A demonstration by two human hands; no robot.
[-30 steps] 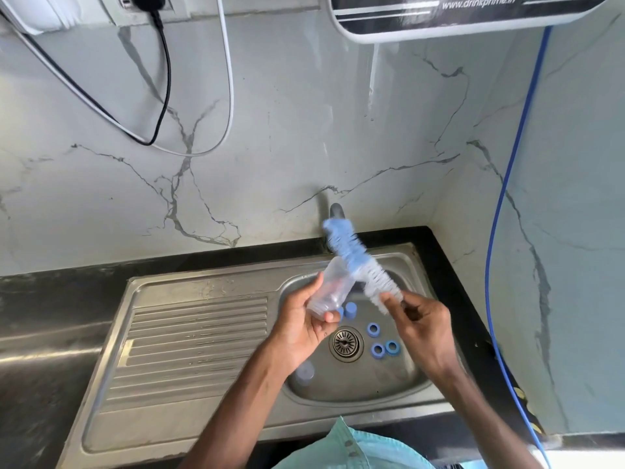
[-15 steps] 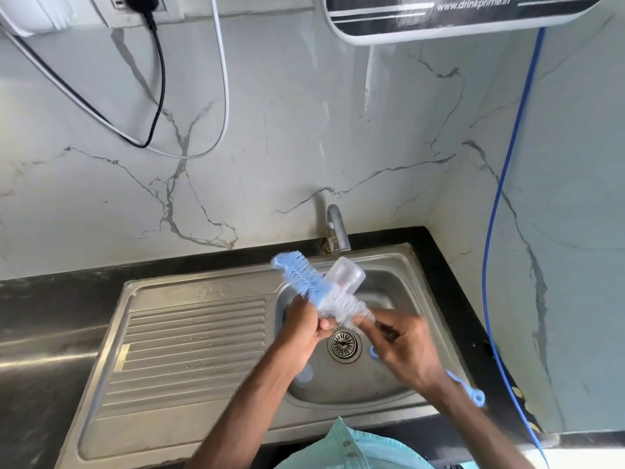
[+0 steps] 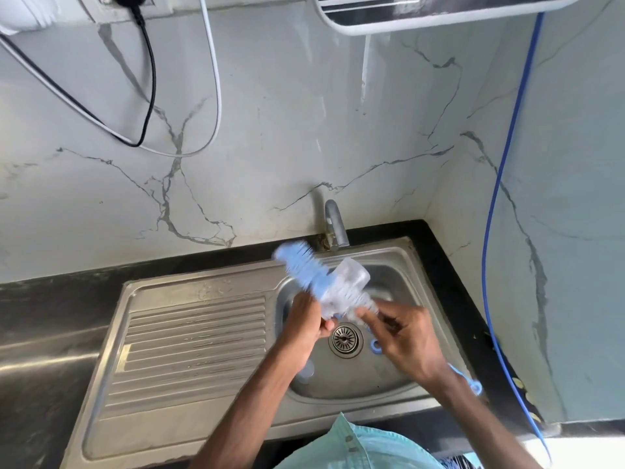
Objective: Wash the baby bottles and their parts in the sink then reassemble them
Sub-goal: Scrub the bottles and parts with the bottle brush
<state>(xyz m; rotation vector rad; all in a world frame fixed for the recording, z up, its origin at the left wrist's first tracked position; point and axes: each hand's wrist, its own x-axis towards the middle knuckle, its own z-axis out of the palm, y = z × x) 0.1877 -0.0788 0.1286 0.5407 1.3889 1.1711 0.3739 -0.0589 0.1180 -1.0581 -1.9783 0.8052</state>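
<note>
Over the steel sink (image 3: 189, 333), the left hand (image 3: 304, 328) grips a clear baby bottle (image 3: 348, 282) by its near end. The right hand (image 3: 402, 340) holds a blue-and-white bottle brush (image 3: 301, 265) whose blurred bristles seem to lie across the bottle's outside. A blue ring (image 3: 375, 347) lies just right of the drain (image 3: 345, 340), and the tap (image 3: 334, 228) stands at the far rim.
</note>
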